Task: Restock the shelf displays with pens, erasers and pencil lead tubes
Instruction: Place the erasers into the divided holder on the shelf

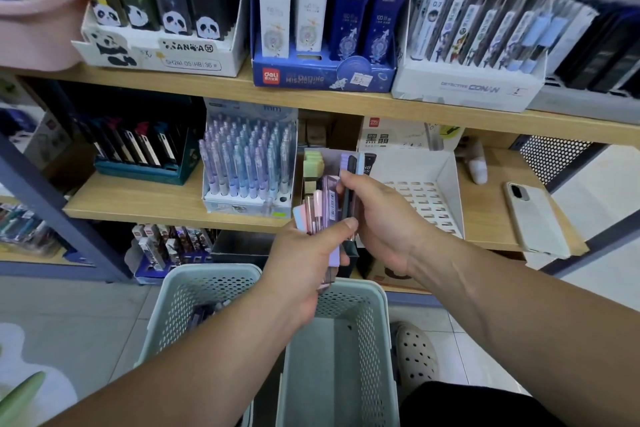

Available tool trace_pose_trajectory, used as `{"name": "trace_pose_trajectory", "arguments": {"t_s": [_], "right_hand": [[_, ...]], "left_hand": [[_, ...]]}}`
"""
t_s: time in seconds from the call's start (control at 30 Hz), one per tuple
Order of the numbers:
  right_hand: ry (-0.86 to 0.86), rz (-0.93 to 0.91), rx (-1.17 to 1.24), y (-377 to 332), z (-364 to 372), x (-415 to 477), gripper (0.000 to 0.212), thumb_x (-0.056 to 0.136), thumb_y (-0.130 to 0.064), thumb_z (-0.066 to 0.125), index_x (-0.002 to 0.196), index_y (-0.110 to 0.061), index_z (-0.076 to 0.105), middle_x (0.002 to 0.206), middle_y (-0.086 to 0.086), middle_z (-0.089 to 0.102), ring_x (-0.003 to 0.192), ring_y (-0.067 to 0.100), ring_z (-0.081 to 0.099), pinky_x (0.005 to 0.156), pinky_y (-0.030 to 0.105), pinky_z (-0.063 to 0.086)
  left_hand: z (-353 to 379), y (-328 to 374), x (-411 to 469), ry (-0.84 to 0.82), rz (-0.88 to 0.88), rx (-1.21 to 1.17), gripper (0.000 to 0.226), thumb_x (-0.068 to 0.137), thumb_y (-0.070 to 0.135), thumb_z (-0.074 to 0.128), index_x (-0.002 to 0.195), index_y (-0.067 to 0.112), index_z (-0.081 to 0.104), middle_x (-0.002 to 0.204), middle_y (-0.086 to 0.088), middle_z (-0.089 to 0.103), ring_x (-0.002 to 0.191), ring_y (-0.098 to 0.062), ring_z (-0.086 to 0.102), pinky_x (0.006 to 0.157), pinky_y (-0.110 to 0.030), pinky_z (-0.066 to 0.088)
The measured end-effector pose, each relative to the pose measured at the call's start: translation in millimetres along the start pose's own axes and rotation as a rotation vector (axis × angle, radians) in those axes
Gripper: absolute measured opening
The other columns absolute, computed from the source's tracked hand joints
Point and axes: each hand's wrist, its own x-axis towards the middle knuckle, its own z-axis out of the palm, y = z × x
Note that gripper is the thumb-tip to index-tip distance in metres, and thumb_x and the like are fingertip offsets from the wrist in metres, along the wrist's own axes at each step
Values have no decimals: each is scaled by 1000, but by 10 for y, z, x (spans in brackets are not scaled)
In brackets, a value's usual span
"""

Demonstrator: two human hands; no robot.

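Centre frame: my left hand [304,253] grips the lead tubes [327,199] — likely light, slick, rigid — my right hand [381,218] pinches one dark tube [352,165] by its sides.

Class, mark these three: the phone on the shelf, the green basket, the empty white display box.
phone [535,215], head view, middle of its back.
green basket [197,291], head view, perforated left wall.
empty white display box [412,166], head view, inner back wall.

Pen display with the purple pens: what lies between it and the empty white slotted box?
In the head view, a narrow box with pale green erasers, partly hidden by the right hand.
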Motion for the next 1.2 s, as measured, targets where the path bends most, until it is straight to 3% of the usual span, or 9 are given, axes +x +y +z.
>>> {"name": "trace_pose_trajectory", "arguments": {"t_s": [0.17, 0.23, 0.37, 0.5, 0.67, 0.87, 1.0, 1.07, 1.2], "right_hand": [[-37, 5, -93, -34, -100, 99, 34, 100, -41, 55, 107, -11, 70, 110, 10, 74, 101, 27, 67, 97, 41, 48], [-12, 9, -115, -59, -168, 144, 35, 102, -40, 50, 104, -13, 73, 100, 6, 70, 93, 28, 65, 90, 42, 49], [57, 61, -105, -130, -334, 228, 40, 104, -38, 47, 109, -9, 74, 79, 0, 53, 65, 15, 51, 57, 28, 48], [-25, 58, -132, -175, -493, 269, 31, 103, -25, 55, 121, -4, 68, 78, 9, 57, 60, 16, 50, 51, 25, 45], [49, -180, -382, -217, -541, 297, 25, 89, -4, 73, 112, -9, 66, 78, 5, 71, 59, 15, 63, 52, 25, 50], [122, -333, -678, -205, -486, 408, 15, 104, -20, 54, 112, -11, 63, 95, 11, 70, 77, 24, 74, 74, 42, 64], [88, -572, -956, -156, -490, 489, 8, 96, -22, 65, 98, -29, 69, 95, -4, 69, 88, 15, 68, 80, 40, 58], [126, -692, -1054, -136, -472, 515, 9, 92, -20, 70, 95, -27, 72, 92, -9, 67, 86, 12, 63, 79, 36, 53], [229, -792, -1266, -164, -400, 623, 23, 88, -25, 74, 110, -25, 69, 96, -4, 72, 88, 20, 64, 76, 34, 52]], "left_hand": [[-50, 6, 82, 35, -3, -19, 15, 84, 16, 78, 92, 17, 65, 57, -1, 59, 43, -12, 49, 39, -16, 29], [-83, 7, 117, 55, -8, -18, 19, 83, 16, 78, 97, 14, 66, 58, -3, 59, 44, -12, 51, 43, -18, 29], [-173, -19, 194, 129, 4, 33, 25, 83, 13, 76, 106, 7, 68, 62, -3, 64, 41, -8, 48, 42, -20, 29], [-276, -27, 280, 200, 58, 65, 16, 84, 8, 74, 97, 13, 68, 82, -13, 71, 49, -12, 51, 37, -18, 29], [-403, -37, 364, 254, 113, 116, 15, 84, 8, 73, 97, 12, 66, 80, -12, 69, 57, -16, 53, 38, -21, 32], [-513, -117, 426, 261, 152, 172, 14, 84, 6, 72, 98, 8, 69, 87, -18, 73, 57, -17, 49, 38, -16, 34], [-542, -146, 466, 254, 158, 184, 17, 85, 4, 71, 101, 10, 70, 89, -15, 74, 59, -18, 49, 39, -14, 35], [-558, -159, 502, 262, 158, 189, 16, 84, 5, 71, 100, 8, 70, 92, -19, 73, 58, -18, 49, 39, -15, 36], [-574, -170, 544, 258, 154, 192, 16, 85, 7, 72, 100, 14, 69, 90, -14, 74, 60, -17, 51, 42, -16, 38]]}}
